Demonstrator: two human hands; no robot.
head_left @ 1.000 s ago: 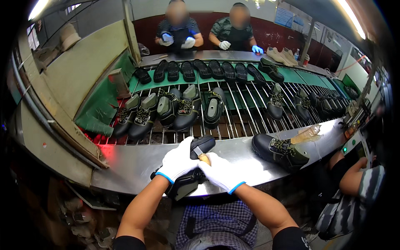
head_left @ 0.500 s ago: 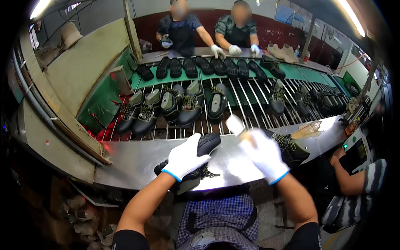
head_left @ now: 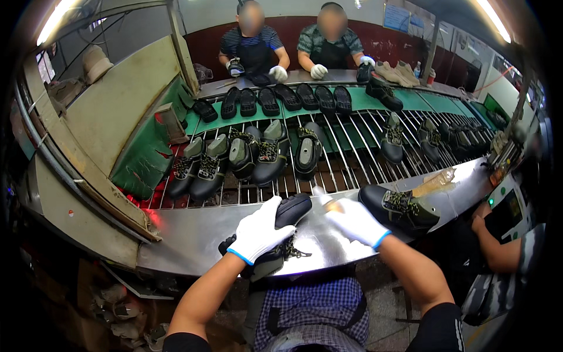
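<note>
My left hand (head_left: 261, 230), in a white glove, grips a black work shoe (head_left: 294, 211) at the bench edge. The shoe lies over on its side, sole upward, its dark laces hanging near my wrist. My gloved right hand (head_left: 359, 223) is closed round the handle of a hammer-like tool (head_left: 320, 196) with a pale head, blurred by motion. The tool's head is just right of the sole; whether it touches cannot be seen. To the right of that hand rests another black laced shoe (head_left: 399, 210) with a grey-green last in it.
Beyond the metal bench (head_left: 182, 232) runs a rod conveyor (head_left: 346, 158) carrying several black shoes on lasts. Black soles (head_left: 268, 101) line the green strip behind it. Two people work across from me, one holding a dark piece (head_left: 365, 71). Another person's arm (head_left: 498, 243) is at the right.
My right hand has moved left with the tool, closer to the shoe in my left hand. Across the conveyor, the rightmost sole has left the row, and both people's hands have shifted.
</note>
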